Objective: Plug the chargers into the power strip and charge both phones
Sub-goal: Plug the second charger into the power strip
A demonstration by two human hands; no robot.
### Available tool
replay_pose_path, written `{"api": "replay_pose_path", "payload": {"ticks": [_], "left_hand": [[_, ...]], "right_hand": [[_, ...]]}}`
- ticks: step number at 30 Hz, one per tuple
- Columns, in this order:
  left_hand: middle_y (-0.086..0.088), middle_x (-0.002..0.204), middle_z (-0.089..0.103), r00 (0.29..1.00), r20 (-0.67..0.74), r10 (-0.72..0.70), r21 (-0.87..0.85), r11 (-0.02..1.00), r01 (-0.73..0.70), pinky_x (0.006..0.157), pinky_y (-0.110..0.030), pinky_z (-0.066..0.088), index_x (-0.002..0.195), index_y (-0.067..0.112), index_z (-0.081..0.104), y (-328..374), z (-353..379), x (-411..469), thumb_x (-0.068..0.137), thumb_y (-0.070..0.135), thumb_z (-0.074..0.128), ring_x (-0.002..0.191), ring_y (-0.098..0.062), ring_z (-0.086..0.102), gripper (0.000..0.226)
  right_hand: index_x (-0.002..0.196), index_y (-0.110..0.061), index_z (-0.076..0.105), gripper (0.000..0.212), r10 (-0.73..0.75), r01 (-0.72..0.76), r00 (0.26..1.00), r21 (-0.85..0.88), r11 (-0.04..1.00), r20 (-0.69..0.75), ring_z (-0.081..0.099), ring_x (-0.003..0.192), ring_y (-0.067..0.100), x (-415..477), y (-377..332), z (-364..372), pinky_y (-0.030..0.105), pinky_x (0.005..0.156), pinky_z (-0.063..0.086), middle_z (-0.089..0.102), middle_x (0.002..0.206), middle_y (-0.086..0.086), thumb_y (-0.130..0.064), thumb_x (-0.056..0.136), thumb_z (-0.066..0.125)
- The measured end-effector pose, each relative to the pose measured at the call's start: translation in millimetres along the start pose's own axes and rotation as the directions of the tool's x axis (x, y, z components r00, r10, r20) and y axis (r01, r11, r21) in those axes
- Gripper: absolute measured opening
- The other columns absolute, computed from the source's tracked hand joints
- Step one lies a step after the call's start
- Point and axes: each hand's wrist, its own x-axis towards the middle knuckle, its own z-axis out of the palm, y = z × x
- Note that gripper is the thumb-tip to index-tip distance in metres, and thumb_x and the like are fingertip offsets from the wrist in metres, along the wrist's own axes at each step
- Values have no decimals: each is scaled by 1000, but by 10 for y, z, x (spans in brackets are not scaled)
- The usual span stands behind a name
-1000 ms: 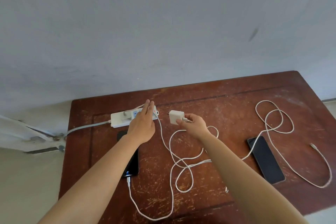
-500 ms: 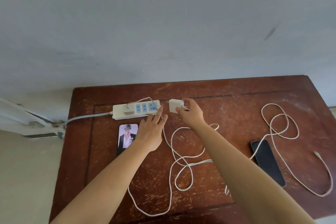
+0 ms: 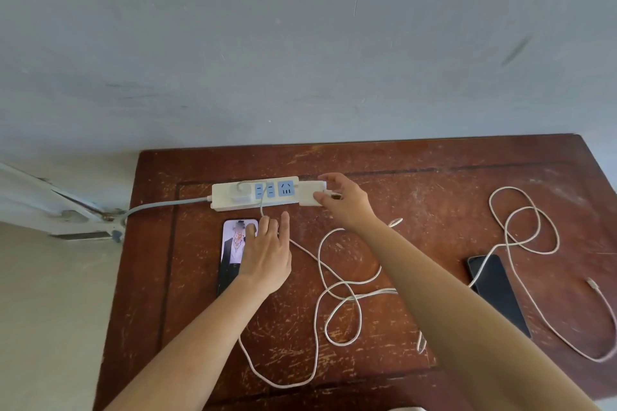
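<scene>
A white power strip (image 3: 223, 197) with blue sockets lies at the back of the wooden table (image 3: 434, 157). A first white charger (image 3: 241, 193) sits in its left part, and its cable runs down to a lit phone (image 3: 230, 253). My left hand (image 3: 267, 253) lies flat and open, partly over that phone. My right hand (image 3: 347, 202) pinches a second white charger block (image 3: 310, 194) at the strip's right end. Its long white cable (image 3: 337, 297) loops across the table. A dark phone (image 3: 500, 294) lies at the right with the cable over it.
The strip's grey cord (image 3: 160, 205) runs off the left table edge toward white pipes on the floor (image 3: 66, 210). The free cable plug (image 3: 592, 284) lies near the right edge. A plain grey wall (image 3: 300, 43) stands behind the table.
My left hand came off the power strip and down onto the phone, whose screen lit up. My right hand moved the second charger left, up to the strip's right end.
</scene>
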Motion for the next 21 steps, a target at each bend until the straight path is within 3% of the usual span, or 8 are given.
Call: {"api": "replay_pose_path", "payload": {"ticks": [2, 4, 7, 9, 12, 17, 21], "left_hand": [[-17, 150, 39, 1000, 15, -11, -17, 1000, 11, 110, -51, 35, 155, 9, 18, 8, -30, 30, 99, 32, 47, 135, -33, 41, 67], [-18, 163, 15, 999, 23, -29, -39, 999, 30, 111, -52, 33, 155, 9, 15, 9, -53, 62, 99, 31, 48, 140, -32, 36, 69], [-17, 165, -4, 999, 33, -43, -57, 997, 45, 110, -53, 34, 154, 6, 15, 3, -56, 94, 98, 30, 48, 139, -32, 36, 70], [-16, 166, -5, 998, 39, -50, -64, 997, 52, 110, -54, 34, 154, 6, 16, 8, -55, 111, 99, 29, 47, 139, -32, 36, 68], [-13, 166, -4, 997, 50, -63, -69, 995, 66, 110, -56, 33, 154, 7, 17, 7, -59, 127, 100, 28, 46, 138, -32, 36, 65], [-9, 167, -5, 997, 53, -53, -74, 996, 56, 109, -54, 36, 155, 9, 15, -63, -53, 116, 100, 27, 46, 139, -31, 34, 66], [-9, 167, 3, 995, 15, -95, -108, 989, 97, 102, -47, 40, 154, 7, 17, -163, -71, 105, 99, 26, 47, 133, -28, 41, 66]], "right_hand": [[131, -25, 60, 38, -27, 29, 999, -56, 998, 40, 63, 78, 6, 2, -27, 25, 15, 58, 50, 67, 125, 6, -25, 94, 67], [133, -23, 59, 38, -50, 55, 997, -94, 994, 55, 64, 84, 12, 2, -55, 51, 17, 62, 52, 67, 128, 7, -23, 95, 65], [135, -23, 59, 39, -68, 76, 996, -128, 989, 65, 65, 99, 20, 23, -111, 61, 19, 66, 54, 65, 133, 9, -23, 96, 64], [137, -22, 59, 41, -90, 102, 993, -178, 979, 74, 64, 103, 22, 53, -147, 58, 13, 60, 47, 64, 134, 10, -23, 97, 63], [138, -22, 60, 42, -116, 132, 990, -231, 964, 78, 64, 90, 18, 124, -219, 45, 12, 53, 45, 64, 136, 11, -24, 96, 63], [133, -19, 65, 40, -150, 172, 985, -340, 925, 89, 67, 107, 23, 203, -417, 87, 25, 71, 55, 64, 137, 7, -22, 94, 64], [128, -16, 68, 37, -169, 192, 981, -416, 889, 94, 67, 98, 21, 257, -533, 151, 20, 62, 48, 65, 135, 6, -24, 93, 65]]}}
